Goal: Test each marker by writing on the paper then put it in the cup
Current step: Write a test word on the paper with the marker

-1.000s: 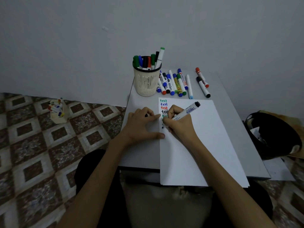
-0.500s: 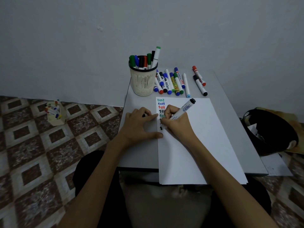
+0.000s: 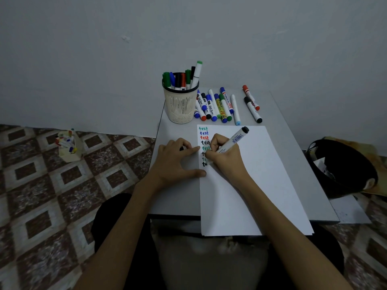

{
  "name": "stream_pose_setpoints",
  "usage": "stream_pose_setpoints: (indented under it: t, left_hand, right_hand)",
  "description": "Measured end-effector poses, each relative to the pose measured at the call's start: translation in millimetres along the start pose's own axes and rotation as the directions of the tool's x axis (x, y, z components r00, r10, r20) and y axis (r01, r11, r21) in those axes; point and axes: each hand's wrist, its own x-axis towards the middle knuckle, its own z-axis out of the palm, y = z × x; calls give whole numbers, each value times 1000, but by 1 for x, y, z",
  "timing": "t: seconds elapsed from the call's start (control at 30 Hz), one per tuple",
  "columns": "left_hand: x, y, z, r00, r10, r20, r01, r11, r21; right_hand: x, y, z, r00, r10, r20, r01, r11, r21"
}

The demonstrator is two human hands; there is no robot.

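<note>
1. The table [image 3: 173,197] is small, and the paper [image 3: 251,185] hangs over its near edge. I'd keep the sheet pinned while writing.
2. A column of "test" words runs down the paper's left margin. The lowest, in black, is half hidden under the writing hand, and it wants light, even strokes to finish it.
3. The cup [image 3: 180,103] stands at the far left of the table, just beyond the paper. It already holds several markers, so there's little room left.
4. The loose markers [image 3: 217,105] lie in a row beside the cup. A careless reach could set them rolling.
5. The left hand [image 3: 173,162] presses its forefinger and thumb on the paper's edge. Its other fingers curl over something dark, perhaps a cap; I cannot tell.
6. The right hand [image 3: 226,158] grips the black marker [image 3: 232,141], tip down on the paper.
</note>
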Motion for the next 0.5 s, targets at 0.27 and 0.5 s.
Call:
stream_pose_setpoints:
  t: [0.27, 0.5]
  left_hand:
    - [0, 0, -1, 1000, -2, 3, 2, 1000, 0]
    - [0, 0, -1, 1000, -4, 1, 4, 1000, 8]
  right_hand:
    - [-1, 1, 0, 998, 1, -59, 1, 1000, 29]
    - [1, 2, -1, 999, 20, -47, -19, 999, 29]
